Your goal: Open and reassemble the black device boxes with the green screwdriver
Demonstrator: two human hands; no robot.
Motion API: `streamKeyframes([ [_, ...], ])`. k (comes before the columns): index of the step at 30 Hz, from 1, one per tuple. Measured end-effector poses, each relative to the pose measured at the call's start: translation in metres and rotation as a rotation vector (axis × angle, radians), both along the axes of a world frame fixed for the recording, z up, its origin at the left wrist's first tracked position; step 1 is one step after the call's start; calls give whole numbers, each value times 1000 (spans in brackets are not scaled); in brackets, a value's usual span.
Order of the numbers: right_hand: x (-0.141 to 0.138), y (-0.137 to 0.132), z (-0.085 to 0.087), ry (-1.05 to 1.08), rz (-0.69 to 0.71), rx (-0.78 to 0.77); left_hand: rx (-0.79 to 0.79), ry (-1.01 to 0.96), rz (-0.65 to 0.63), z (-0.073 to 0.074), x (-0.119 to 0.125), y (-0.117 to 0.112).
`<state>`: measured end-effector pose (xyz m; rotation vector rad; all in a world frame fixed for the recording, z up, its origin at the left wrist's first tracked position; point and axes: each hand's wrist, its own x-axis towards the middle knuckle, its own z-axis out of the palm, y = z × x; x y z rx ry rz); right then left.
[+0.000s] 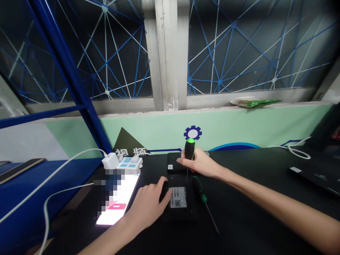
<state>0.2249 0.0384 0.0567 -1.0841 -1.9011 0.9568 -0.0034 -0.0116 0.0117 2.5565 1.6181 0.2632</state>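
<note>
My right hand (pixel 202 163) is closed round the black handle of a green-capped screwdriver (pixel 189 149), held upright with its shaft pointing down at a small black device (pixel 177 205) with a white label (pixel 177 197). My left hand (pixel 148 206) rests on the left side of that device, fingers curled against its edge. A second black box (pixel 173 164) lies just behind it, partly hidden by my right hand. Another screwdriver with a green and black handle (pixel 201 191) lies flat on the black table (pixel 252 212), right of the device.
A lit phone (pixel 119 202) lies left of my left hand. Behind it sits a white power strip (pixel 129 164) with a plugged-in charger (pixel 111 160) and white cables. A black flat item (pixel 316 175) lies at the right. A green packet (pixel 255 102) rests on the window sill.
</note>
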Motion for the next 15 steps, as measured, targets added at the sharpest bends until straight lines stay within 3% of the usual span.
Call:
streamKeyframes([
  [5, -4, -11, -24, 243, -44, 66, 6, -7, 1, -2, -1, 0],
  [9, -7, -20, -43, 312, -119, 144, 6, 20, 11, -2, 0, 0],
  [15, -11, -25, -63, 512, -144, 73, 20, 34, 12, -3, 0, 1],
])
